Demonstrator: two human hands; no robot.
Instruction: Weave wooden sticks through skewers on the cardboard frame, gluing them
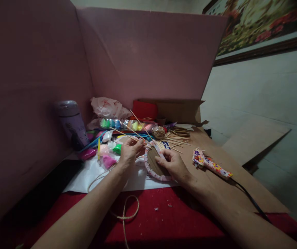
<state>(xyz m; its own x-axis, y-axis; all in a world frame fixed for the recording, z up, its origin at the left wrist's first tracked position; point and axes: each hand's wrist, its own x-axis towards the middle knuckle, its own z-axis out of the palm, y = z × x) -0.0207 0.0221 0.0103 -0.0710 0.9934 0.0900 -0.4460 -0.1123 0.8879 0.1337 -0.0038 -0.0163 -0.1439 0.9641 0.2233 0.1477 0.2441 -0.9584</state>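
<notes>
A round cardboard disc (155,165) with a pale pink wrapped rim is tilted up above the white sheet. My right hand (173,163) grips it by its right side, thumb on the bare brown face. Three thin wooden sticks (141,125) fan out up and to the left from the disc's upper edge. At their lower part my left hand (130,153) is closed, its fingertips pinching a stick close to the rim. Whether the sticks are fixed to the disc I cannot tell. Loose wooden sticks (176,141) lie behind my right hand.
A flower-patterned glue gun (212,165) with a black cord lies on cardboard at right. Behind are bagged coloured clay (138,126), a twine ball (158,132) and a purple bottle (72,124). Twine (125,217) loops over the red cloth (161,221). Pink panels (148,55) stand behind.
</notes>
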